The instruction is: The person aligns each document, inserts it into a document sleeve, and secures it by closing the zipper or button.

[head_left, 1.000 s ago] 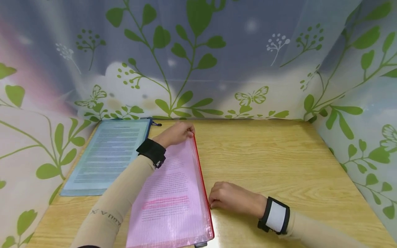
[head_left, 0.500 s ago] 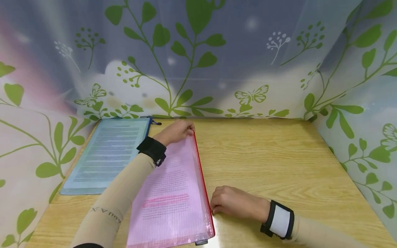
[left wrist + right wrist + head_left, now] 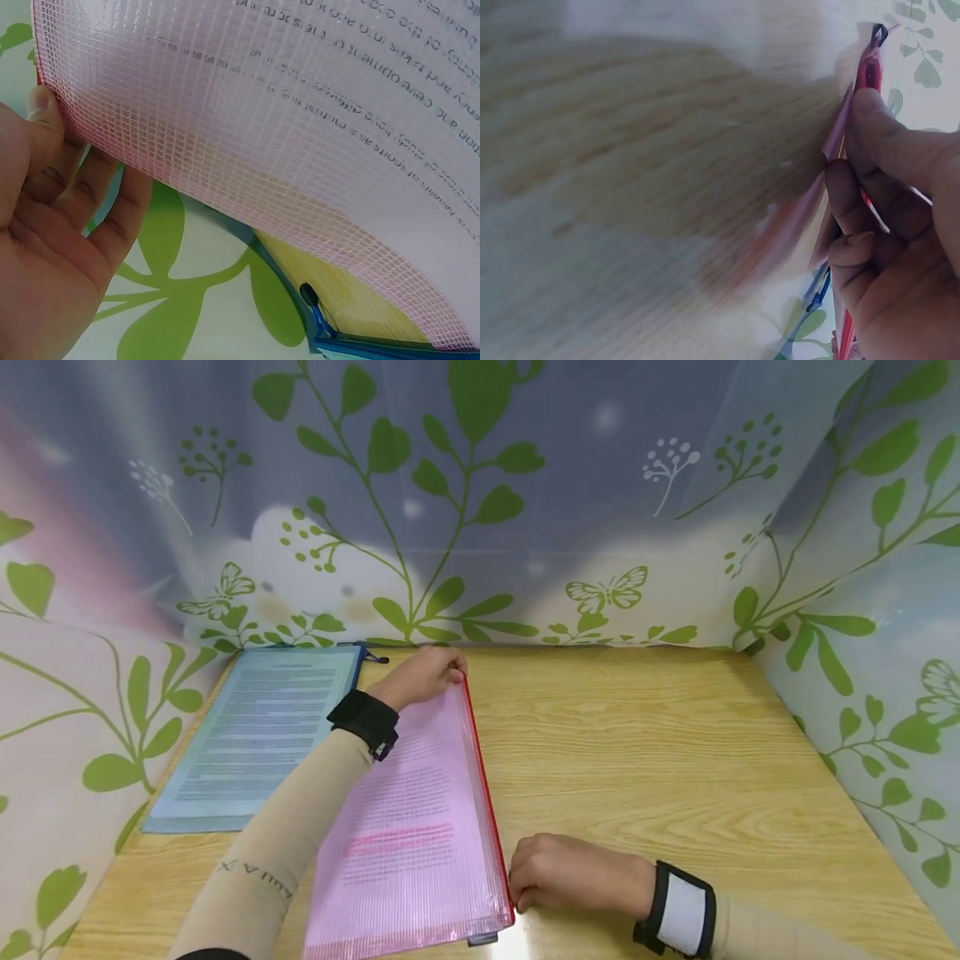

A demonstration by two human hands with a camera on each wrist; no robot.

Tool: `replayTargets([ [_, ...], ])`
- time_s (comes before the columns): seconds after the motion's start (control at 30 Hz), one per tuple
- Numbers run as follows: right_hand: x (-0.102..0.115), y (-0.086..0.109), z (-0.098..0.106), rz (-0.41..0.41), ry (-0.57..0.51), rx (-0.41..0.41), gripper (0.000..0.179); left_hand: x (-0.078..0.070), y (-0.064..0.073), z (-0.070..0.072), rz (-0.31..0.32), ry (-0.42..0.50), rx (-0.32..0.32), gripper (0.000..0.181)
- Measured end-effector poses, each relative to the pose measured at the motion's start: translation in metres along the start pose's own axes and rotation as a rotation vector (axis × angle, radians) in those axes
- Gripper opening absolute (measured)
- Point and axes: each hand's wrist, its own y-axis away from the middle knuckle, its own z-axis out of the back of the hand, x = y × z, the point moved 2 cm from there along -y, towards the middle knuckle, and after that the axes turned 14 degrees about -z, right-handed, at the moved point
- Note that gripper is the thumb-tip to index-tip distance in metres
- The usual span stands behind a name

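Observation:
A pink see-through zip document pouch [image 3: 405, 893] with a printed sheet inside lies in front of me, a red zipper [image 3: 483, 768] along its right edge. My left hand [image 3: 423, 677] pinches its far right corner between thumb and fingers; in the left wrist view this corner of the pouch [image 3: 225, 90] is lifted off the table. Down by the near right corner, my right hand [image 3: 566, 872] pinches the zipper edge. Its thumb and fingers close on the red zipper [image 3: 870, 71] in the right wrist view, hiding part of it.
At the left of the wooden table [image 3: 637, 760] lies a blue zip document pouch [image 3: 255, 727] with a printed page, partly under my left forearm. A dark tag [image 3: 482, 937] sticks out below the pink pouch. A leaf-patterned curtain [image 3: 525, 568] encloses the table's back and sides.
My right hand has slid along the red zipper toward me, to near the pouch's near corner. My left hand keeps its grip on the far corner.

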Motion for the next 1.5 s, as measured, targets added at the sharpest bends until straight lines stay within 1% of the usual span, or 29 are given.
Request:
replayTargets([
  [0.1, 0.002, 0.001, 0.0, 0.01, 0.006, 0.002, 0.011, 0.0, 0.0, -0.001, 0.008, 0.0, 0.0, 0.009],
  [0.33, 0.002, 0.004, 0.001, 0.0, -0.013, 0.061, 0.014, -0.001, -0.001, 0.0, 0.037, -0.006, -0.007, 0.009],
  [0.43, 0.003, 0.005, 0.002, -0.003, -0.002, 0.057, 0.016, -0.001, -0.002, -0.002, 0.044, -0.016, -0.01, 0.009],
  [0.53, 0.004, 0.008, 0.002, -0.012, 0.004, 0.046, 0.015, -0.002, -0.003, -0.005, 0.041, -0.017, -0.015, 0.008],
  [0.67, 0.003, 0.013, 0.002, -0.039, 0.028, 0.038, 0.015, -0.005, -0.004, -0.011, 0.011, 0.005, -0.026, 0.01],
  [0.77, 0.002, 0.013, 0.005, -0.083, 0.054, 0.029, 0.017, -0.007, 0.002, -0.011, 0.006, 0.018, -0.033, 0.017],
  [0.87, 0.003, 0.008, 0.012, -0.149, 0.052, 0.013, 0.018, -0.01, 0.012, -0.009, 0.016, 0.017, -0.034, 0.03],
  [1.0, 0.004, 0.001, 0.025, -0.237, -0.013, -0.027, 0.025, -0.014, 0.029, -0.006, 0.036, -0.006, -0.024, 0.046],
  [1.07, 0.004, -0.003, 0.032, -0.271, -0.039, -0.061, 0.028, -0.017, 0.04, -0.003, 0.062, -0.033, -0.037, 0.055],
  [1.2, 0.002, -0.009, 0.047, -0.334, -0.066, -0.163, 0.029, -0.023, 0.066, 0.001, 0.147, -0.093, -0.109, 0.076],
  [1.3, 0.0, -0.015, 0.056, -0.384, -0.076, -0.252, 0.034, -0.028, 0.087, 0.003, 0.211, -0.133, -0.16, 0.09],
  [1.4, -0.002, -0.02, 0.065, -0.45, -0.085, -0.339, 0.047, -0.036, 0.107, 0.003, 0.263, -0.159, -0.196, 0.095],
  [1.5, -0.004, -0.018, 0.071, -0.53, -0.111, -0.429, 0.062, -0.044, 0.121, -0.002, 0.283, -0.187, -0.226, 0.096],
])
